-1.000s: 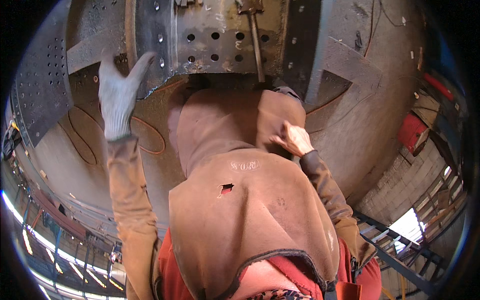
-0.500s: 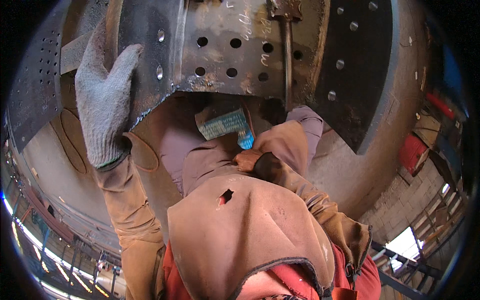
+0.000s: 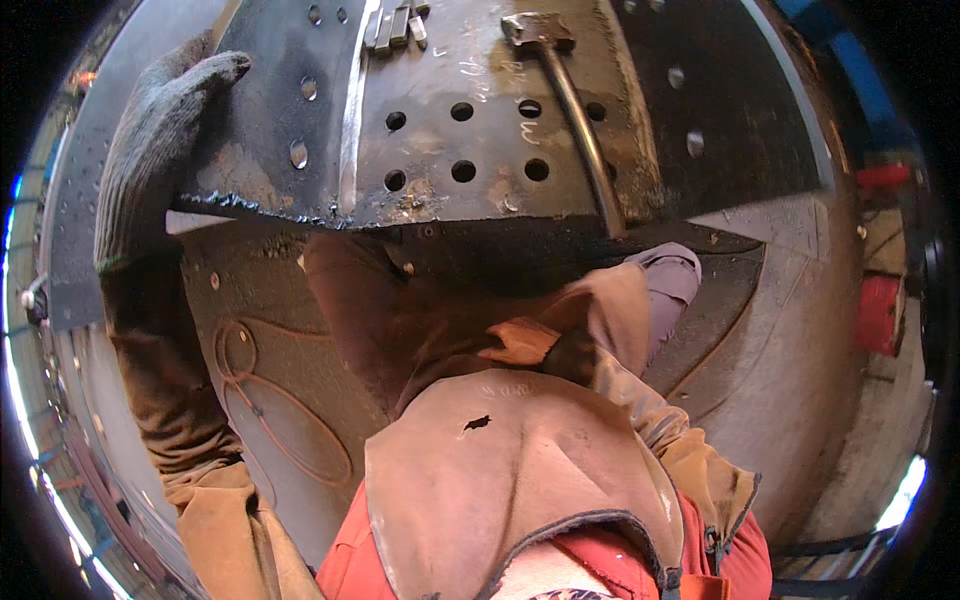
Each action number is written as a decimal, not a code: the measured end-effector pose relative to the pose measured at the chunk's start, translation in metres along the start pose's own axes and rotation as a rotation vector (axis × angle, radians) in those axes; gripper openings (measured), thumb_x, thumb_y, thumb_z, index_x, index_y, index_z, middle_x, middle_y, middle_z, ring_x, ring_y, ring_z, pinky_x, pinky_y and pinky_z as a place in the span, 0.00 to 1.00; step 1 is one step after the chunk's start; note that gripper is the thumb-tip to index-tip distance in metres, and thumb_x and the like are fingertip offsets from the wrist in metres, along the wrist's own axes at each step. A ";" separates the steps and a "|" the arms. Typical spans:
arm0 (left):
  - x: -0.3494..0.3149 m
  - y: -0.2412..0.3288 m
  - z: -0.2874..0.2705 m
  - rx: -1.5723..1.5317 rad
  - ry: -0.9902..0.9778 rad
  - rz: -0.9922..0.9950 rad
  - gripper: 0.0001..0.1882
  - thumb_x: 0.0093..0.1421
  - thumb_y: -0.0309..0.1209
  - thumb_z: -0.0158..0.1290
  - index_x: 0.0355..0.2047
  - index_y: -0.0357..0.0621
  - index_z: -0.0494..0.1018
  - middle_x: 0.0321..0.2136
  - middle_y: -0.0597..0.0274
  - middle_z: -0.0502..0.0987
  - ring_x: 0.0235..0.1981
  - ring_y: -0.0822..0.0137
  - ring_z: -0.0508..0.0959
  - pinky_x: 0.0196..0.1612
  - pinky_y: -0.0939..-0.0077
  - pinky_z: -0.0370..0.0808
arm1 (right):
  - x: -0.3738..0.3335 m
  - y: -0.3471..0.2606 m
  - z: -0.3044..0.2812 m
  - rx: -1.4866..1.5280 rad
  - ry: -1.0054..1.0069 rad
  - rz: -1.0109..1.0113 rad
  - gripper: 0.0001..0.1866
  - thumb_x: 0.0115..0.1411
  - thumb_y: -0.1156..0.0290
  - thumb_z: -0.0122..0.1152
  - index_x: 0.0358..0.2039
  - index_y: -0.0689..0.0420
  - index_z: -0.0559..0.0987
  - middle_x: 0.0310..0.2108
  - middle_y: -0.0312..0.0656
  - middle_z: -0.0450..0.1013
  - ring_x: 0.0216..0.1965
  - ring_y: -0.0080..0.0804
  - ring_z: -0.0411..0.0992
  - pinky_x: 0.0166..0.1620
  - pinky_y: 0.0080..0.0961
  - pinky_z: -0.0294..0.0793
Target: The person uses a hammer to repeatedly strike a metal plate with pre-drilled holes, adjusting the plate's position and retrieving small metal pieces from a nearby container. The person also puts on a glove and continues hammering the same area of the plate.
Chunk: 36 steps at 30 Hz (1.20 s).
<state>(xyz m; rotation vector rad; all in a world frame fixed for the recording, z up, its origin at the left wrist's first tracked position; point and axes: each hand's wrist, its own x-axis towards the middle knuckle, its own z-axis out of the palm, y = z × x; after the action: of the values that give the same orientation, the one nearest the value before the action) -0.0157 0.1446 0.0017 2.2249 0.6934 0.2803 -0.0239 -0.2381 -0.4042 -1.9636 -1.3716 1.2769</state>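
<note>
My left hand [image 3: 165, 130], in a grey knit glove, clasps the left edge of a dark steel plate [image 3: 250, 130]. Its thumb lies on the top face and its fingers run along the outer side. My right hand [image 3: 520, 342] is bare and low in my lap, below the plate's near edge. Shadow and blur hide its fingers, so what it holds, if anything, does not show. On the steel lies a hammer [image 3: 580, 120], its head far and its metal handle reaching past the near edge.
Several small metal blocks [image 3: 400, 28] sit on the far part of the steel, beyond rows of drilled holes. A thin hose [image 3: 290, 420] coils on the floor at left. A red box [image 3: 880, 315] stands at right. My leather apron [image 3: 530, 460] covers my front.
My left hand has shifted left, still at the plate's edge. The view has tilted, bringing the metal blocks in. A teal-and-blue printed piece between my legs no longer shows.
</note>
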 end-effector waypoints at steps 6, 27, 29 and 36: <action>0.073 -0.050 -0.032 0.388 0.028 0.265 0.22 0.64 0.43 0.57 0.53 0.41 0.78 0.29 0.67 0.78 0.26 0.75 0.73 0.31 0.77 0.71 | -0.013 -0.009 0.008 0.029 0.393 0.116 0.18 0.62 0.61 0.60 0.45 0.62 0.79 0.40 0.56 0.79 0.44 0.51 0.78 0.50 0.42 0.75; -0.190 0.033 0.173 -0.309 -0.249 0.416 0.16 0.65 0.34 0.60 0.46 0.33 0.81 0.35 0.66 0.83 0.36 0.76 0.78 0.40 0.80 0.75 | -0.098 -0.177 -0.171 0.608 1.032 -0.836 0.20 0.72 0.74 0.53 0.62 0.65 0.68 0.52 0.55 0.77 0.56 0.42 0.76 0.60 0.32 0.75; -0.182 0.034 0.178 -0.430 -0.340 0.364 0.16 0.64 0.34 0.61 0.44 0.33 0.81 0.35 0.66 0.82 0.35 0.76 0.78 0.40 0.80 0.76 | -0.089 -0.176 -0.174 0.521 1.041 -0.787 0.21 0.71 0.74 0.54 0.63 0.65 0.68 0.51 0.54 0.78 0.55 0.38 0.77 0.58 0.29 0.75; -0.101 -0.023 0.198 -1.301 -0.581 -0.101 0.16 0.72 0.42 0.52 0.41 0.39 0.76 0.19 0.71 0.73 0.11 0.82 0.63 0.12 0.90 0.58 | -0.072 -0.110 -0.249 -0.564 1.347 -0.103 0.30 0.60 0.48 0.68 0.50 0.62 0.80 0.43 0.55 0.80 0.43 0.49 0.80 0.48 0.40 0.78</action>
<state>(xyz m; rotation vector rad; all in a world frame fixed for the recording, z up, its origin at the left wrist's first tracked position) -0.0287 -0.0217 -0.1478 0.9268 0.1614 -0.0107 0.1279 -0.2178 -0.1684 -2.2282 -1.0311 -0.6095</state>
